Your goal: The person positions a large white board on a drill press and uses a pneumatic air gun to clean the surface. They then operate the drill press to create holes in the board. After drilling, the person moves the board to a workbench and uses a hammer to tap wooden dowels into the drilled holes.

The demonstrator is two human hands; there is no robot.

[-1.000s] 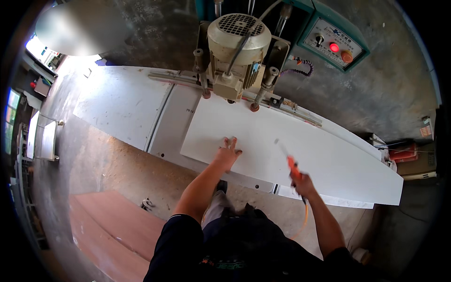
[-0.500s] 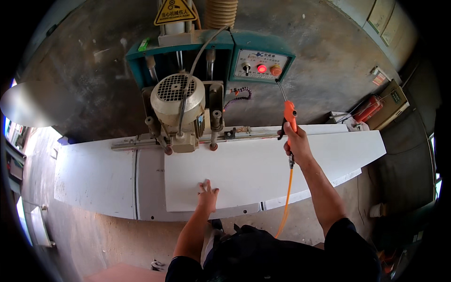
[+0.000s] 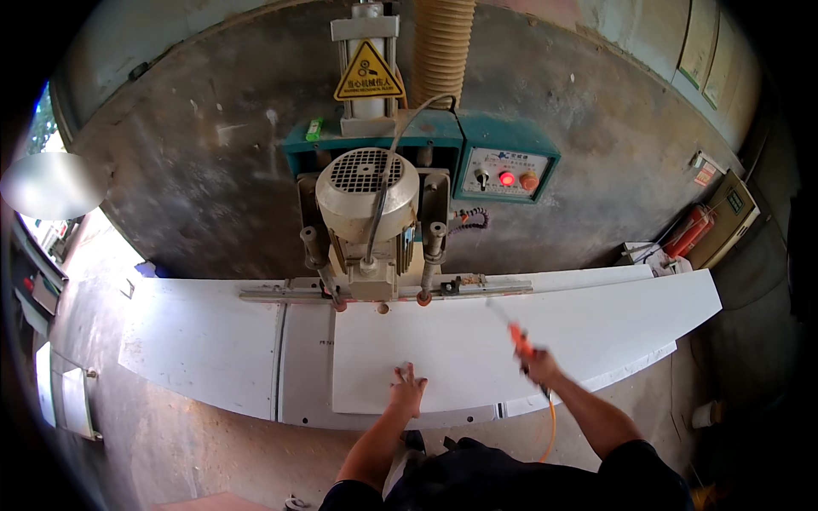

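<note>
A long white board [image 3: 477, 358] lies on the machine's table [image 3: 204, 341], its far edge at the fence [image 3: 383, 294]. One round hole [image 3: 383, 309] shows in that edge below the drilling machine's motor [image 3: 368, 200]. With fingers spread, my left hand [image 3: 409, 392] presses flat on the board near its left front. My right hand [image 3: 543, 366] is wrapped round an orange air blow gun [image 3: 521, 341], smeared by motion. The gun's thin nozzle points up and left over the board. From its handle a yellow hose [image 3: 552, 422] runs down toward my body.
Two metal clamp rods [image 3: 434, 255] flank the motor, their feet low over the board's far edge. A green control box [image 3: 509, 170] with a lit red button is mounted at right. On the far right stand a red fire extinguisher [image 3: 690, 230] and a cardboard piece [image 3: 724, 217].
My right hand has brought the blow gun down and nearer, from before the control box to over the board. The hole now shows at the board's edge. My left hand stays on the board.
</note>
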